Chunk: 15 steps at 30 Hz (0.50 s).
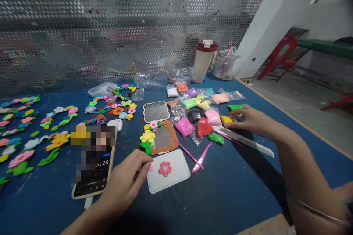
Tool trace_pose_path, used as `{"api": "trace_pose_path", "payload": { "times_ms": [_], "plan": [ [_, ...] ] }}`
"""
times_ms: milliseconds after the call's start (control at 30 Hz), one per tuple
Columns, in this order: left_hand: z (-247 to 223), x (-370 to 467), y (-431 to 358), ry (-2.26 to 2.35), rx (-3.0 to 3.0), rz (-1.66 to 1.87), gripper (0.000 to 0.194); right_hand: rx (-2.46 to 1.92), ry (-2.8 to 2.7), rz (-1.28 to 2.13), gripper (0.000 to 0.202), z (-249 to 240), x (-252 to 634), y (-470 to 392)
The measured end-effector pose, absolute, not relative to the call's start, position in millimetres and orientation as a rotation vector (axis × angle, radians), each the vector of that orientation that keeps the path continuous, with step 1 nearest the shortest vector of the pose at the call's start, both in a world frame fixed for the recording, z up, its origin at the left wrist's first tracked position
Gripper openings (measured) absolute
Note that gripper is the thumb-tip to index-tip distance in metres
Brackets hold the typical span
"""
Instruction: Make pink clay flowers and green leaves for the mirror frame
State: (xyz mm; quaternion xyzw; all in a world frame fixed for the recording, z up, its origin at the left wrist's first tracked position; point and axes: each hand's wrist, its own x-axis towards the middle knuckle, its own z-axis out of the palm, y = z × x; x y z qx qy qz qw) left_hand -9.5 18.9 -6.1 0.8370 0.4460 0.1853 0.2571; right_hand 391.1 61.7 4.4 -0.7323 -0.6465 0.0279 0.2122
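Observation:
My left hand [131,174] rests at the left edge of a small white tray [176,181], its thumb and fingers drawn together. By the fingertips is a small pink clay piece [151,168]; whether they grip anything I cannot make out. A pink clay flower [165,169] lies on the tray. My right hand [249,121] reaches over the clay packets, thumb and fingers apart, close to a yellow clay packet [226,119] and a green clay packet [236,107]. Behind the tray sits a mirror frame [175,136] coated in brown clay, with flowers on its left side.
Several bagged clays, including a red packet [204,127], spread behind two pink modelling tools [202,158]. A white comb [248,141] lies under my right hand. Also there: a phone [95,176], a plain mirror [156,112], a tumbler [202,62] and clay decorations [57,140] at left.

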Motion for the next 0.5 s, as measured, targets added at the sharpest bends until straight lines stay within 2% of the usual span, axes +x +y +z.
{"api": "trace_pose_path", "payload": {
  "times_ms": [100,167,367,500],
  "plan": [
    [-7,-10,20,1.205,2.288,0.528,0.020,-2.008,-1.983,0.169,0.038,1,395,63],
    [-8,-10,21,1.198,2.302,0.545,0.019,-2.041,-2.007,0.115,0.035,-3,398,64],
    [-12,-11,21,1.215,2.304,0.590,0.018,-1.983,-2.032,0.006,0.012,6,384,62],
    [-10,-12,22,1.264,2.297,0.616,0.019,-1.797,-2.106,-0.104,0.024,13,319,46]
  ]
}}
